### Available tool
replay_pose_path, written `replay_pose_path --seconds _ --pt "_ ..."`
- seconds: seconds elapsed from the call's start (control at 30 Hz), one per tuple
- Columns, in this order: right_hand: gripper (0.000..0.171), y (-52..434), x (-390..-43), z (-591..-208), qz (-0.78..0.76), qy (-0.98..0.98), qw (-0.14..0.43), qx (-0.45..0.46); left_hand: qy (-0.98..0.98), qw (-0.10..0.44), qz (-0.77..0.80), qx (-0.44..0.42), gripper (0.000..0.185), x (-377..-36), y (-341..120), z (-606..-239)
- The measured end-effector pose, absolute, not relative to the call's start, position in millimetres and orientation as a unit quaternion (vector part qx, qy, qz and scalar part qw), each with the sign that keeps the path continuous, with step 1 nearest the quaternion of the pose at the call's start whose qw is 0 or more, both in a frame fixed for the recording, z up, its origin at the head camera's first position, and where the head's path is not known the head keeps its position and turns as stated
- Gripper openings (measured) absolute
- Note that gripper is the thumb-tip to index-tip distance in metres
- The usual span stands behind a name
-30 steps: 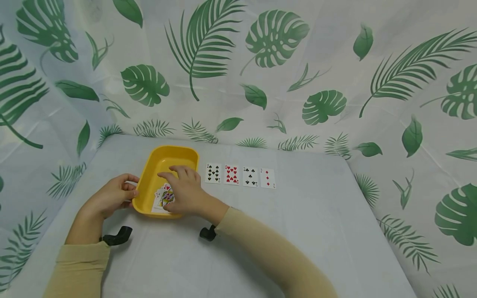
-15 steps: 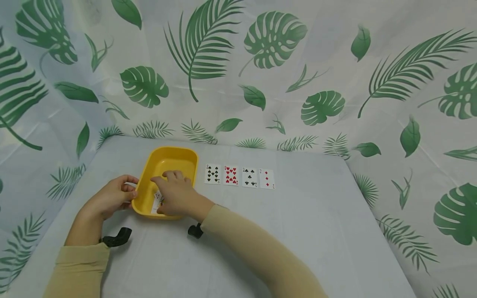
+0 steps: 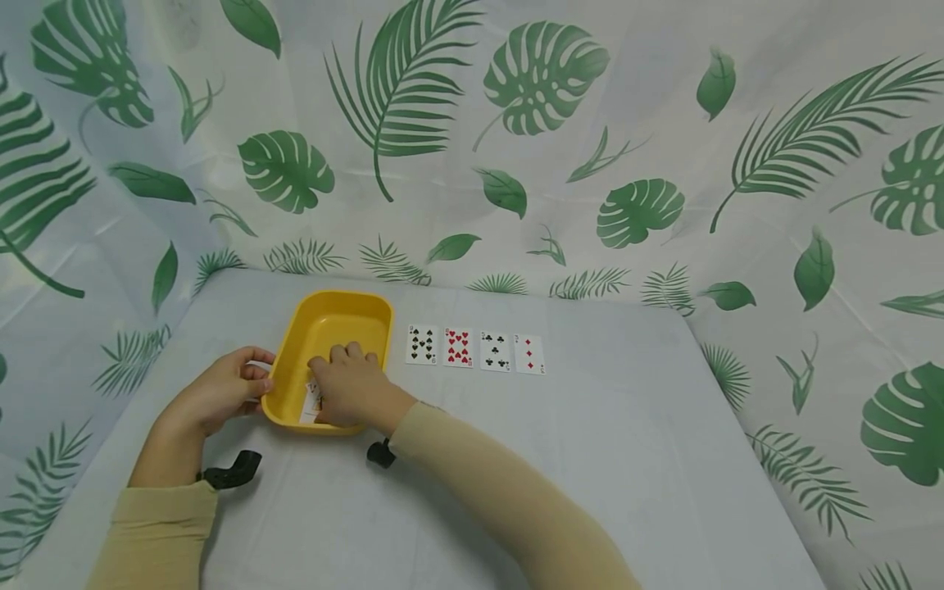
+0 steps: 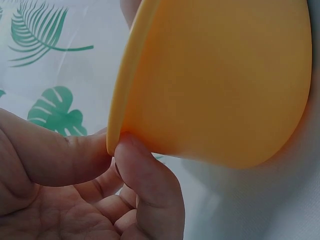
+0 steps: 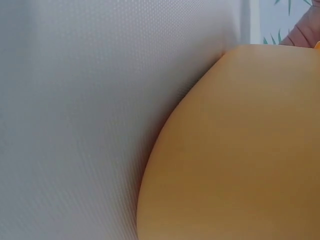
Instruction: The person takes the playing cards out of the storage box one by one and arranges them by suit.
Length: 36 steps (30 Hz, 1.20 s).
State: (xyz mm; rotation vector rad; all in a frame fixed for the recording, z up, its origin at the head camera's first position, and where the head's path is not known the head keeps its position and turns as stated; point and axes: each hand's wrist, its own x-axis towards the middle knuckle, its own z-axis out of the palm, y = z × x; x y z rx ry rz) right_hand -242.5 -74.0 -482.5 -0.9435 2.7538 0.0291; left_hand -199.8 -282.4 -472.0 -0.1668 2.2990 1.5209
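Step in hand: taking a playing card out of the yellow tray point(image 3: 324, 324), judged from where the hands lie.
Tray location: on the bench point(image 3: 590, 459), at its left part, just left of the row of four cards point(image 3: 475, 350).
Loose cards point(image 3: 311, 401): in the near end of the tray, face up, mostly hidden under the right hand point(image 3: 352, 392); how many there are cannot be told.
Left hand point(image 3: 221, 389): grips the tray's left rim. The left wrist view shows thumb and forefinger pinching the rim point(image 4: 116, 131).
Right hand: reaches into the tray, palm down, fingers point(image 3: 347, 354) bent over the loose cards. Whether they already pinch a card cannot be told; the right wrist view shows only the tray's outer wall point(image 5: 230, 150).
Row on the bench: four cards face up, side by side, evenly spaced, well apart from both hands.
Holding advice: keep the left pinch firm so the tray does not slide or tip while the right hand works.
Pick advice: slide one card against the tray floor toward the near wall to raise an edge, then pinch that edge; a straight downward press likely takes two cards together.
Risk: a tilted tray lets the cards shift under the fingers.
Check: confirm a single card before lifting clear of the rim.
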Motion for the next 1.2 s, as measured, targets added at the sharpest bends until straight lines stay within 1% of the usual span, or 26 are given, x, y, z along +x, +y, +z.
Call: replay_pose_path --seconds 0.37,0.57,0.93,1.0,1.2 --pt "0.074 -75 -242 -483 0.005 0.942 0.111 -0.316 0.821 0.188 0.535 -0.062 0.046 -201 -282 -473" --pt "0.076 -73 -242 -483 -0.012 0.943 0.094 -0.32 0.822 0.19 0.533 -0.064 0.046 -200 -281 -471" --pt "0.075 -66 -243 -482 -0.035 0.928 0.053 -0.366 0.821 0.193 0.533 -0.07 0.046 -200 -278 -470" --pt "0.075 -65 -243 -480 -0.046 0.926 0.057 -0.371 0.821 0.192 0.532 -0.069 0.045 -200 -279 -470" --pt "0.08 -64 -246 -476 -0.08 0.92 0.097 -0.37 0.822 0.191 0.532 -0.067 0.045 -199 -280 -470"
